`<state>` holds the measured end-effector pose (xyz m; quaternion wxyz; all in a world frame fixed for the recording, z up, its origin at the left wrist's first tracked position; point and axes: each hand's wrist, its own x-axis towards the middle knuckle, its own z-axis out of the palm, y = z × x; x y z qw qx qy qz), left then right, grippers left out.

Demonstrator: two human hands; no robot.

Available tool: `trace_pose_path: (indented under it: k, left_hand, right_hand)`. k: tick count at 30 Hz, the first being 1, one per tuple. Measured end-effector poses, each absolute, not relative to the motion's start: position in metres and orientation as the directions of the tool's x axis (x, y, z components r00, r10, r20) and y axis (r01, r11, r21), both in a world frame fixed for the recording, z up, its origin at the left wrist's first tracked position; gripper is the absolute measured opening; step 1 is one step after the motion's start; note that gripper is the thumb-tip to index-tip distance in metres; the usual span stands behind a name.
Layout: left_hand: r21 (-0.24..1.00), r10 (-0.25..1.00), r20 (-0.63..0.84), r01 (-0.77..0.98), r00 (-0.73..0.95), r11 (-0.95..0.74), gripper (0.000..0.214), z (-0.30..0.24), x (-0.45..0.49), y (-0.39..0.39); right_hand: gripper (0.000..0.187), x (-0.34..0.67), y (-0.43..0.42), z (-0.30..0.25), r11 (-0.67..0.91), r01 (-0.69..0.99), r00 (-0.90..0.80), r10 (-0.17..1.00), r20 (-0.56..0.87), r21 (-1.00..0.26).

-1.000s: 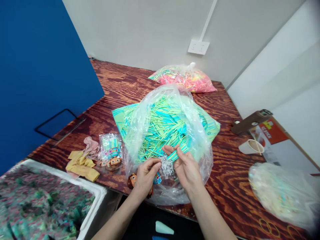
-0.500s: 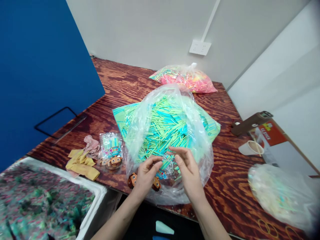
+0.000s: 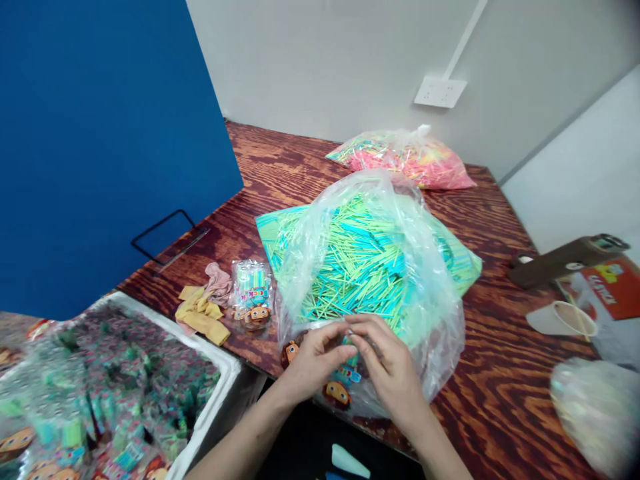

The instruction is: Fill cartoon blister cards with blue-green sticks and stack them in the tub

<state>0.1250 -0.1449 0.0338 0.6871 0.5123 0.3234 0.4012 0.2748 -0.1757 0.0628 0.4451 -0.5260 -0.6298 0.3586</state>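
Currently, left hand [image 3: 313, 360] and right hand [image 3: 393, 373] pinch a small printed cellophane packet [image 3: 345, 377] between closed fingers, just before the stick-filled bag [image 3: 370, 267]. Packet likely light, crinkly, slippery; best held at its edges.

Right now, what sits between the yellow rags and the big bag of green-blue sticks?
Head view: one small clear packet with a cartoon face lies on the table, between the yellow rags and the big bag of sticks.

Bright, even indoor light with soft shadows; frame edges are stretched and slightly blurred.
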Motion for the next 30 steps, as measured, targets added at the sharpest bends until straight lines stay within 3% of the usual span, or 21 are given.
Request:
trace_pose_path:
  k: [3,6,9,11,14,17,20,24,26,30]
  left_hand:
    - [0.979,0.872,-0.091,-0.115,0.481,0.166,0.019,0.043,0.103,-0.138]
    - [0.976,0.972,-0.162,-0.115,0.169,0.182,0.027,0.040,0.068,-0.116]
    - [0.998,0.983,-0.050,-0.031,-0.177,0.045,0.033,0.026,0.031,-0.080]
    - [0.973,0.946,0.083,0.231,-0.314,-0.009,0.032,0.014,0.012,-0.058]
    - [0.707,0.905,0.254,0.704,-0.342,0.068,0.033,-0.002,-0.001,-0.040]
    - [0.540,0.880,0.316,0.830,-0.354,0.140,0.051,-0.007,0.000,-0.042]
    - [0.536,0.864,0.353,0.835,-0.358,0.127,0.056,0.000,0.008,-0.052]
    - [0.551,0.875,0.413,0.834,-0.252,-0.020,0.043,0.012,0.018,-0.062]
    - [0.553,0.876,0.439,0.829,-0.201,-0.087,0.039,0.014,0.022,-0.065]
    - [0.568,0.887,0.438,0.809,-0.144,-0.149,0.039,0.013,0.027,-0.071]
  right_hand:
    - [0.025,0.273,-0.179,0.063,0.068,0.136,-0.085,0.995,0.057,-0.988]
    - [0.026,0.286,-0.176,0.049,-0.041,0.039,0.040,0.998,-0.039,-0.998]
    - [0.018,0.312,-0.167,0.028,-0.028,0.269,0.185,0.983,0.023,-0.963]
    - [0.018,0.329,-0.159,0.016,0.019,0.470,0.199,0.972,0.127,-0.882]
    - [0.021,0.344,-0.145,0.006,0.139,0.737,0.071,0.958,0.279,-0.662]
    - [0.025,0.347,-0.128,0.006,0.306,0.875,-0.182,0.926,0.331,-0.375]
    - [0.022,0.344,-0.109,0.008,0.474,0.872,-0.423,0.855,0.300,-0.121]
    - [0.022,0.339,-0.086,0.010,0.620,0.774,-0.633,0.748,0.199,0.129]
    - [0.020,0.336,-0.078,0.008,0.650,0.738,-0.675,0.719,0.165,0.182]
    - [0.017,0.334,-0.070,0.002,0.673,0.720,-0.693,0.703,0.156,0.168]
